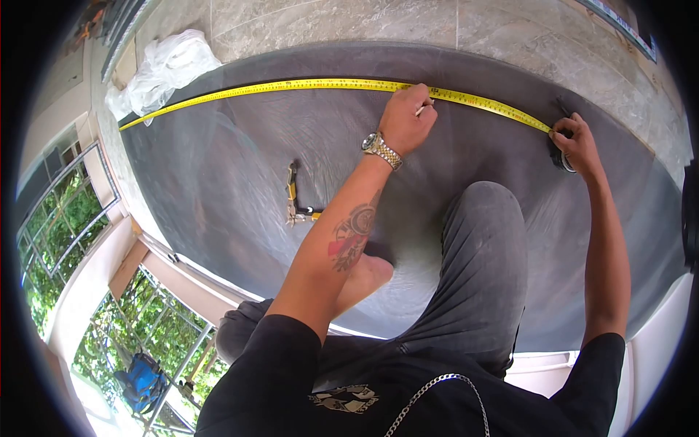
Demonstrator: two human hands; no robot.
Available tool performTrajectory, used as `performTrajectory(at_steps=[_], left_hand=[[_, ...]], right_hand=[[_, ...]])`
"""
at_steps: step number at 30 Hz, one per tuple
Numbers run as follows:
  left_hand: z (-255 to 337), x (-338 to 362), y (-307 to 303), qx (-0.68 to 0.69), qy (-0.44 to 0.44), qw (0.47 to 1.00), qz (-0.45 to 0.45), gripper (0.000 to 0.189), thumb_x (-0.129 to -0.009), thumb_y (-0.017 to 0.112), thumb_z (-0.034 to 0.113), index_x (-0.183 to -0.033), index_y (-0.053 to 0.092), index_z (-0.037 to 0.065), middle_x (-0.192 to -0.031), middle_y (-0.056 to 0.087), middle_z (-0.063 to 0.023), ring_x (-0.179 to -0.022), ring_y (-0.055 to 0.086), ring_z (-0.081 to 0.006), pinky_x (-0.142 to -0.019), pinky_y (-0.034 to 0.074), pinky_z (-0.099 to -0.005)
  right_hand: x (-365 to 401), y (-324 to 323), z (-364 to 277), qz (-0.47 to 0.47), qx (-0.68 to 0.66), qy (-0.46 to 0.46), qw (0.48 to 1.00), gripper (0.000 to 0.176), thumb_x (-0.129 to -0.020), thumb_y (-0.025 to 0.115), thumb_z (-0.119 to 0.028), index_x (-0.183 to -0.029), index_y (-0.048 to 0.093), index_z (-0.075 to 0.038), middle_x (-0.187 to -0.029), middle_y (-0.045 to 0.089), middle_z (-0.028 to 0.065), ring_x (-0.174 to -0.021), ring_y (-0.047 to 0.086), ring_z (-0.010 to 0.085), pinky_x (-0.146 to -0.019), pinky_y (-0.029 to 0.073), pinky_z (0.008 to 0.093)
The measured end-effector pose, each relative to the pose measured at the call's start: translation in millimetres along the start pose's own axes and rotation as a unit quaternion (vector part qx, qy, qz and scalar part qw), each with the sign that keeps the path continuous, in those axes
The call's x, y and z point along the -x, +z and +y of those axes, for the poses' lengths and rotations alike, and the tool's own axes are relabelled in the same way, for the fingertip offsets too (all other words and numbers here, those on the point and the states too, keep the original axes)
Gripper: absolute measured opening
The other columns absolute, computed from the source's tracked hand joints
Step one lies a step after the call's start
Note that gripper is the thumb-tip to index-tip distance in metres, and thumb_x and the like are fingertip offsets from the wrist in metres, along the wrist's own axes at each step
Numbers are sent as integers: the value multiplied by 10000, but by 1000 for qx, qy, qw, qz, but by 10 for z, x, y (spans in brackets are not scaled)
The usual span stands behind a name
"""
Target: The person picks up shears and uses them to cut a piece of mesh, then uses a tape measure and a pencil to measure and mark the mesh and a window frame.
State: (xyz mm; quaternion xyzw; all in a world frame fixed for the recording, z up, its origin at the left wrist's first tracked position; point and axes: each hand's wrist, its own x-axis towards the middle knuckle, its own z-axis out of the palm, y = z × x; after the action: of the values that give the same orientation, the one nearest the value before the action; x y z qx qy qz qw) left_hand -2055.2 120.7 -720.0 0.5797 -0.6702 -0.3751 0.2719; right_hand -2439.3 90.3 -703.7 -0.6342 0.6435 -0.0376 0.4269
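Observation:
A yellow tape measure [313, 84] lies stretched in a curve across a dark grey sheet [247, 146], near its far edge. My left hand [408, 119], with a watch [382, 150] at the wrist, rests at the middle of the tape; its fingers are closed round a small pale, pencil-like stick [422, 109]. At the tape's right end my right hand [577, 146] pinches the blade beside the dark tape case [561, 156], which is partly hidden under the hand.
A yellow and metal folding tool [293, 193] lies on the sheet, left of my left forearm. Crumpled clear plastic [171, 65] sits at the sheet's upper left corner. My knee [488, 218] is over the sheet. Stone-look tiles [328, 25] lie beyond; a blue bag [145, 382] is lower left.

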Motion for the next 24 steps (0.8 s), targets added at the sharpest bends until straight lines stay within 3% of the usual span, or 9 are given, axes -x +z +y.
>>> performTrajectory(at_steps=[11,15,19,22,24], left_hand=[[15,5,-18,-20,7,1000,-14,68,-777,597,67,-802,553,21,-794,631,-133,-812,599,-353,-733,475,-425],[132,55,-96,-4,-42,999,5,74,-764,620,61,-783,564,16,-749,634,-126,-710,608,-279,-657,477,-372],[570,245,-578,22,-95,991,87,56,-803,633,57,-822,600,16,-729,623,-85,-666,591,-144,-621,473,-297],[1089,476,-1164,67,-110,980,155,50,-793,629,50,-825,601,25,-702,608,-92,-679,611,-201,-623,476,-321],[1266,723,-1645,29,-40,983,179,46,-826,620,33,-867,615,11,-723,595,-69,-682,567,-119,-613,458,-277]], right_hand=[[-20,-12,0,-3,1,-4,1000,156,-765,683,-131,-838,660,4,-837,430,90,-777,482,222,-707,400,326],[-11,-21,-3,-9,-11,-4,1000,163,-774,684,-138,-851,668,5,-845,436,91,-775,486,226,-714,406,331],[-27,-36,5,-23,-4,11,1000,175,-783,690,-144,-874,680,5,-860,419,96,-805,496,236,-738,415,333],[-43,-93,67,-24,25,-14,999,156,-798,696,-146,-885,706,-17,-823,502,66,-765,529,198,-712,432,319],[-55,-179,8,-163,-40,60,984,130,-809,693,-137,-875,722,-28,-742,588,15,-682,536,129,-644,435,289]])
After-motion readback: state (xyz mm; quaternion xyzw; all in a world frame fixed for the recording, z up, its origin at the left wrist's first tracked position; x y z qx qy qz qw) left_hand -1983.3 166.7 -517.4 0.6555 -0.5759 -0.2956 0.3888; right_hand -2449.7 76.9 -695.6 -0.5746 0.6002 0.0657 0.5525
